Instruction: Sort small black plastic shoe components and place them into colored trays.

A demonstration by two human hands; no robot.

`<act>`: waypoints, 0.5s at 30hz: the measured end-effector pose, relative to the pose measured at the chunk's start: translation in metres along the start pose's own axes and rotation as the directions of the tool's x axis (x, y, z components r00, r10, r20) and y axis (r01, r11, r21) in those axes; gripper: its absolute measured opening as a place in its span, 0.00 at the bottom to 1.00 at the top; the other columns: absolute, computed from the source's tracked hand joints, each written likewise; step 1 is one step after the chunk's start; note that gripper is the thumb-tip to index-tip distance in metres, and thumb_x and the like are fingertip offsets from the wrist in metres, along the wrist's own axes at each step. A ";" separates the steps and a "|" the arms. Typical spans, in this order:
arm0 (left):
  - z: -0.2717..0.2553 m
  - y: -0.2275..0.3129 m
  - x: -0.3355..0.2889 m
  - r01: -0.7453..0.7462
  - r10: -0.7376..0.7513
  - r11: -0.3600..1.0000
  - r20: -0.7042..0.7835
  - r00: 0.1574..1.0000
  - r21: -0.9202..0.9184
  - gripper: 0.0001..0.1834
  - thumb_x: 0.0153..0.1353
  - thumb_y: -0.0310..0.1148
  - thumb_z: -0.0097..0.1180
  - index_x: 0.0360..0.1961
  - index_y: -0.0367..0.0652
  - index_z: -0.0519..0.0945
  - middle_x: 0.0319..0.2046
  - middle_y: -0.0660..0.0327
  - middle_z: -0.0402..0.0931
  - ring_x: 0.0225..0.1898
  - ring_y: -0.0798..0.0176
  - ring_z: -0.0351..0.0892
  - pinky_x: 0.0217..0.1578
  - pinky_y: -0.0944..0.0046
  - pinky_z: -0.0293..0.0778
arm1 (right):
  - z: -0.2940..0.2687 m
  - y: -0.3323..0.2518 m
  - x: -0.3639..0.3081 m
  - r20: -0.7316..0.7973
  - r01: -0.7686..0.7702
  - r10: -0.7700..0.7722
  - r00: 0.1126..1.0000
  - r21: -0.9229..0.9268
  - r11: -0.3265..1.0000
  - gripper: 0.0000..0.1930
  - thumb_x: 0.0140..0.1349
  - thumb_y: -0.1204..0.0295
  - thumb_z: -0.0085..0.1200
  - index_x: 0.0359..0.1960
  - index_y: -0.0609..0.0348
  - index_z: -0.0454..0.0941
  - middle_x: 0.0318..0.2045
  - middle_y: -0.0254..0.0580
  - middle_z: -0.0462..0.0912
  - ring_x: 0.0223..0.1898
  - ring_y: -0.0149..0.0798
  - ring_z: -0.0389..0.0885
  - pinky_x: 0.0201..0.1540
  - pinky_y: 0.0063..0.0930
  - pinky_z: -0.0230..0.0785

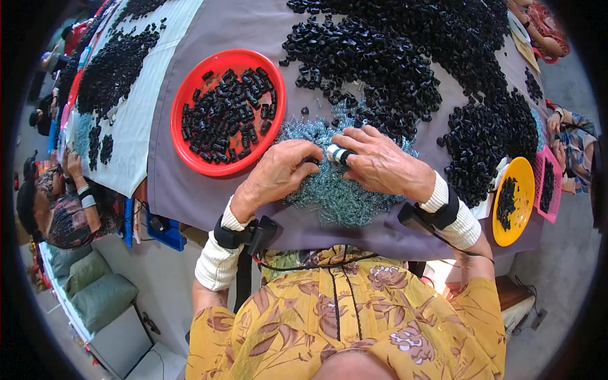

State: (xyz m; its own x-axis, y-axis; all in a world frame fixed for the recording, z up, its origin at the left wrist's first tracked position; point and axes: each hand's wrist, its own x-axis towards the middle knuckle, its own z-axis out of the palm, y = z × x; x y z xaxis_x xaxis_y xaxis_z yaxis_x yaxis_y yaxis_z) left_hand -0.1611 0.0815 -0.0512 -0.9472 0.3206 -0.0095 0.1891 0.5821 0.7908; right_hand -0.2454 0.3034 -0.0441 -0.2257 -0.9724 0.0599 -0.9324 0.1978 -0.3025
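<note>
On the surface draped in grey-purple cloth [221,28], going by the head view, I've got the left hand [278,170] with thumb and fingertips nearly together and the right hand [385,163] loosely curled, a striped finger wrap [336,152] on it. Some dark bit [313,163] shows at the left fingertips, but I can't tell what either one's gripping. Both are over a heap of tiny translucent teal pieces [342,202], near a round red tray [176,120] of black cylindrical parts [234,114].
</note>
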 end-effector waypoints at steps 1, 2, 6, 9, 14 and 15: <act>0.000 -0.001 -0.002 -0.011 0.011 1.000 -0.007 1.000 -0.001 0.10 0.54 0.24 0.59 0.38 0.37 0.77 0.40 0.54 0.80 0.44 0.53 0.79 0.45 0.58 0.74 | -0.003 -0.001 -0.001 0.027 -0.011 0.011 1.000 0.002 1.000 0.11 0.54 0.64 0.59 0.31 0.59 0.78 0.43 0.39 0.71 0.50 0.41 0.68 0.49 0.39 0.62; -0.001 -0.001 -0.003 -0.010 0.010 1.000 -0.007 1.000 -0.001 0.10 0.54 0.24 0.59 0.38 0.37 0.77 0.40 0.54 0.80 0.44 0.53 0.79 0.45 0.58 0.74 | -0.005 -0.001 -0.003 0.055 -0.022 0.021 0.998 0.003 1.000 0.11 0.54 0.64 0.59 0.31 0.59 0.78 0.42 0.39 0.72 0.50 0.41 0.68 0.49 0.38 0.62; -0.008 0.004 -0.006 0.023 -0.023 0.997 -0.002 1.000 -0.068 0.10 0.53 0.24 0.60 0.38 0.36 0.78 0.38 0.54 0.81 0.41 0.56 0.80 0.43 0.61 0.74 | -0.007 0.000 -0.007 0.059 -0.026 0.026 0.998 0.008 1.000 0.10 0.54 0.65 0.59 0.29 0.59 0.79 0.40 0.38 0.73 0.50 0.40 0.68 0.51 0.39 0.61; -0.010 0.000 -0.009 0.063 -0.071 0.990 -0.055 0.996 -0.123 0.09 0.54 0.24 0.59 0.37 0.35 0.78 0.34 0.54 0.80 0.36 0.57 0.80 0.39 0.62 0.73 | -0.010 0.001 -0.007 0.069 -0.025 0.025 0.997 0.007 1.000 0.10 0.53 0.65 0.60 0.28 0.60 0.79 0.39 0.37 0.74 0.50 0.40 0.69 0.51 0.39 0.61; -0.015 -0.010 -0.016 0.162 -0.219 0.950 -0.200 0.955 -0.268 0.08 0.55 0.24 0.58 0.38 0.36 0.78 0.29 0.58 0.79 0.30 0.67 0.78 0.35 0.67 0.72 | -0.025 -0.004 -0.004 0.221 -0.142 0.119 0.968 0.095 0.985 0.11 0.51 0.66 0.63 0.27 0.63 0.82 0.50 0.42 0.76 0.58 0.43 0.68 0.58 0.37 0.60; -0.015 -0.011 -0.016 0.172 -0.252 0.927 -0.216 0.943 -0.333 0.08 0.56 0.24 0.58 0.38 0.37 0.79 0.29 0.59 0.79 0.31 0.70 0.77 0.36 0.69 0.72 | -0.027 -0.004 -0.005 0.222 -0.142 0.118 0.968 0.096 0.985 0.11 0.51 0.66 0.63 0.27 0.63 0.82 0.50 0.42 0.76 0.58 0.43 0.68 0.58 0.37 0.60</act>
State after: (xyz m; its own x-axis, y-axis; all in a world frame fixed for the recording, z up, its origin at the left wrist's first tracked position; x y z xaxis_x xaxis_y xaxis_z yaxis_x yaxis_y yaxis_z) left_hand -0.1518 0.0587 -0.0512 -0.9971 -0.0059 -0.0765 -0.0738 0.3464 0.9352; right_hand -0.2484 0.3108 -0.0180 -0.2662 -0.9452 -0.1890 -0.8594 0.3215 -0.3975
